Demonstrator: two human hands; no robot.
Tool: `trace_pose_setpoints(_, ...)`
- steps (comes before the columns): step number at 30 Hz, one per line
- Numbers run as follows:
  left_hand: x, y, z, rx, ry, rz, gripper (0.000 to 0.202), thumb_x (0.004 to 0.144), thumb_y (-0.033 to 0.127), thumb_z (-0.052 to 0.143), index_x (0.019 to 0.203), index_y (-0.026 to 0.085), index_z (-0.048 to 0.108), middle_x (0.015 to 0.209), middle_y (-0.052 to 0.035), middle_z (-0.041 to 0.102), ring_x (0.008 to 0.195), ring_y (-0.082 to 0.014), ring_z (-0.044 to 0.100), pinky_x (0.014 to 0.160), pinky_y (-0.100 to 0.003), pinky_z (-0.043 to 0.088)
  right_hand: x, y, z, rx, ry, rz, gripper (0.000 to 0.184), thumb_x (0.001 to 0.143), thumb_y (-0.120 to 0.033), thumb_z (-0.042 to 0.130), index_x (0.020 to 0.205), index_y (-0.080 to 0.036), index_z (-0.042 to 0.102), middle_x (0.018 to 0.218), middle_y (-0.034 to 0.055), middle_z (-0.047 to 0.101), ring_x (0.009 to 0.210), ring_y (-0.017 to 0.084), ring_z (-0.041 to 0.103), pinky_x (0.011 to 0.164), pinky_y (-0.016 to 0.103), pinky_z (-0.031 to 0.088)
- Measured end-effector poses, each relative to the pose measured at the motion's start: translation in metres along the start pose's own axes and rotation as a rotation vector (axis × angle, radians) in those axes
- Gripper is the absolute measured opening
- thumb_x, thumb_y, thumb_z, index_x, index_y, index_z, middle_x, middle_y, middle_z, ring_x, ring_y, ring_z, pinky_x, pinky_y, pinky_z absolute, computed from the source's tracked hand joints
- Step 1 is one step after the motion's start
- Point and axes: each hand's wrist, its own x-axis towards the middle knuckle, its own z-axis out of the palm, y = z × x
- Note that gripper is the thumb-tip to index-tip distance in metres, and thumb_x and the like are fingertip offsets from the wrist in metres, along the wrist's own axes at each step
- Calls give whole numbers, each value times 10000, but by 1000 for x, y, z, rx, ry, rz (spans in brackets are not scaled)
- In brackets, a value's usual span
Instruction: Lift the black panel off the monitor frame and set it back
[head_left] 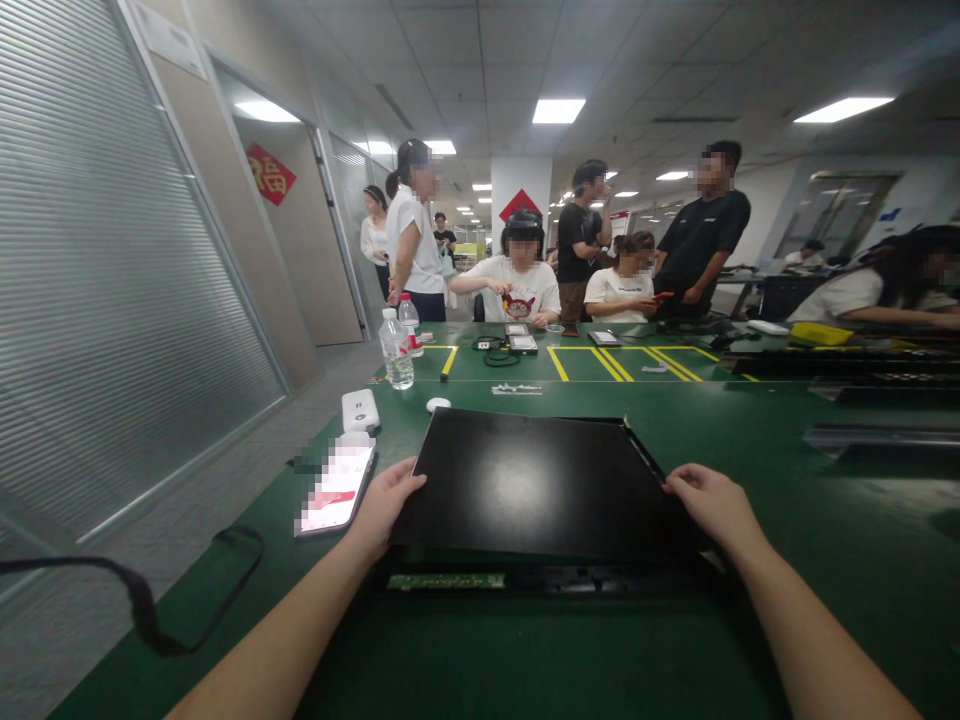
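A flat black screen panel (532, 480) lies on the green table (750, 440) in front of me, with a narrow green circuit strip (446, 581) along its near edge. My left hand (386, 505) grips the panel's left edge, fingers curled round it. My right hand (712, 505) holds the right edge the same way. The panel's near side seems raised slightly off the table.
A phone (336, 488) lies left of the panel, with a white power bank (361, 409) and a small white object (438, 404) beyond it. Two water bottles (396, 348) stand farther back. Several people sit and stand at the far table end. A black strap (142, 600) hangs at the left.
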Motion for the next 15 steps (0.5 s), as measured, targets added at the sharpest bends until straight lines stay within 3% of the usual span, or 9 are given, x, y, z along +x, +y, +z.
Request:
trace_pose_setpoints(8, 0, -2, 0, -27, -22, 9, 426, 653, 204, 774, 1071, 142, 718, 917, -92, 811, 873, -281, 766, 722, -327, 572, 3, 1, 0, 36, -1, 20, 243, 743, -409, 543, 702, -251, 723, 772, 32, 751, 737, 230, 656, 658, 332, 424)
trace_pose_setpoints(15, -2, 4, 1, -78, -33, -28, 414, 716, 143, 745, 1130, 136, 719, 968, -98, 816, 896, -258, 770, 685, -286, 570, 1, 0, 0, 57, 0, 39, 245, 738, -412, 547, 702, -249, 726, 784, 29, 760, 736, 225, 662, 644, 322, 424)
